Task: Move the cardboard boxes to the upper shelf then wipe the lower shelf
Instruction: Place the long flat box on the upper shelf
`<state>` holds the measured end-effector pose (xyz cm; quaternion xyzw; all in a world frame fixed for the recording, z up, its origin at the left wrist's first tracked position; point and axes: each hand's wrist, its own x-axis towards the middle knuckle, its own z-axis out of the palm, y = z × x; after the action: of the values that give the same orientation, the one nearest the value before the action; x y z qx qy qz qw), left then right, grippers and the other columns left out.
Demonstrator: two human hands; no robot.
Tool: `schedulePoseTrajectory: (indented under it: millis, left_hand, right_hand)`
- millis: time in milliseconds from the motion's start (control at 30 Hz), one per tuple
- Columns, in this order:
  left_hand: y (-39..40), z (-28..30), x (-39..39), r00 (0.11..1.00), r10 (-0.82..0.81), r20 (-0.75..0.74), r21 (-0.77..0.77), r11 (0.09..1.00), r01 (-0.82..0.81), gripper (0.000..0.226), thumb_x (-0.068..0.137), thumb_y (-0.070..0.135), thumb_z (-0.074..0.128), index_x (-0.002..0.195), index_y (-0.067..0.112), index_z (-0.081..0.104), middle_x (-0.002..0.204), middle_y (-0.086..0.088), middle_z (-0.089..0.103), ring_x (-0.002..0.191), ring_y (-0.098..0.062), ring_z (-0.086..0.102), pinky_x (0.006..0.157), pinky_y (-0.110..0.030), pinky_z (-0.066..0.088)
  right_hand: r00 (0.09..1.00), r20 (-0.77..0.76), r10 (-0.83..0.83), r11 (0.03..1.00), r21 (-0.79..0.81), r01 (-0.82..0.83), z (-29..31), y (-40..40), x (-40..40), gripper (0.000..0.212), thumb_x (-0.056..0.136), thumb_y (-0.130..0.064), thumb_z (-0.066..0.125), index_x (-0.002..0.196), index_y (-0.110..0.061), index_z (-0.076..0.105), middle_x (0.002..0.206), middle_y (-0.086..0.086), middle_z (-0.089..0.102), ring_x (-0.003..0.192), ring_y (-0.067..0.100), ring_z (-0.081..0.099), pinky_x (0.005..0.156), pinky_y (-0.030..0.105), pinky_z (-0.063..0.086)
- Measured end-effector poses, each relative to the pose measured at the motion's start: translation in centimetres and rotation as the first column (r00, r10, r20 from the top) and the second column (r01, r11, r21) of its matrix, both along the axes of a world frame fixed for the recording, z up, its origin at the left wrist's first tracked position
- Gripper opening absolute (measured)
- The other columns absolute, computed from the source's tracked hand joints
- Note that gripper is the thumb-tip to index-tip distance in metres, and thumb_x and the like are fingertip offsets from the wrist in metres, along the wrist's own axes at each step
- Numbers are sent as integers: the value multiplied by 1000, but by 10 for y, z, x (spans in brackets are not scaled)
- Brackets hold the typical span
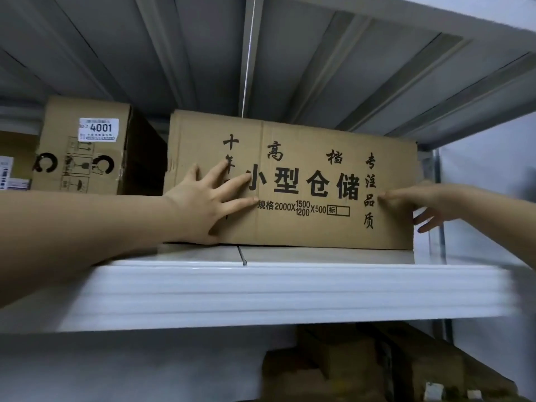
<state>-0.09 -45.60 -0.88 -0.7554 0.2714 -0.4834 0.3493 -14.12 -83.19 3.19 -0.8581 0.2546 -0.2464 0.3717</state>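
A wide cardboard box (304, 158) with black Chinese lettering stands on the white upper shelf (261, 288). My left hand (203, 201) lies flat against the box's front face near its left end, fingers spread. At the box's right front corner is my right hand (420, 201), fingertips on the front face and other fingers curled around the right side. Beside it to the left, on the same shelf, stands a smaller cardboard box (84, 146) with a "4001" label. Several more cardboard boxes (362, 361) show dimly on the lower shelf, bottom right.
A grey ribbed shelf underside (290, 53) hangs low over the boxes. A metal upright post (438, 198) stands right of the wide box. Part of another box with labels (11, 169) shows at the far left edge.
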Motion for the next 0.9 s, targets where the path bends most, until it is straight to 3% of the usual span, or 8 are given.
schedulePoseTrajectory:
  millis: [200,333,600,767,900]
  left_hand:
    - [-8,14,17,982,182,-56,51,982,-180,96,88,50,52,143,40,-27,154,-6,-26,141,-45,1,101,-54,37]
    - [-18,16,30,948,268,-173,39,963,-266,95,88,54,52,144,41,-24,154,-4,-28,141,-46,1,103,-53,38]
    - [-30,19,47,847,346,-405,2,926,-377,91,87,52,54,144,48,-17,152,-1,-33,138,-41,16,99,-44,42]
    - [-31,16,56,840,365,-402,37,923,-383,89,88,52,52,145,46,-17,151,0,-35,140,-43,12,100,-46,42]
    - [-30,13,66,842,345,-415,26,929,-368,84,90,49,49,145,46,-14,153,0,-31,136,-41,21,97,-43,44]
  right_hand:
    - [999,-39,-6,998,-64,3,4,4,40,77,84,-47,67,142,-9,34,142,18,43,117,41,53,84,49,52]
    - [1000,1,-18,999,-41,18,4,13,65,77,86,-44,67,143,-7,31,142,20,42,117,44,53,80,49,52]
    - [994,104,-41,999,22,39,3,29,107,70,89,-32,66,142,-5,29,139,22,44,117,45,53,88,51,53]
    - [968,233,-92,996,40,85,-11,30,130,75,90,-29,64,144,-4,17,137,23,41,123,41,46,98,50,46]
    - [970,224,-96,995,-16,102,-29,27,138,80,90,-24,63,148,-4,12,145,21,31,132,38,35,110,45,34]
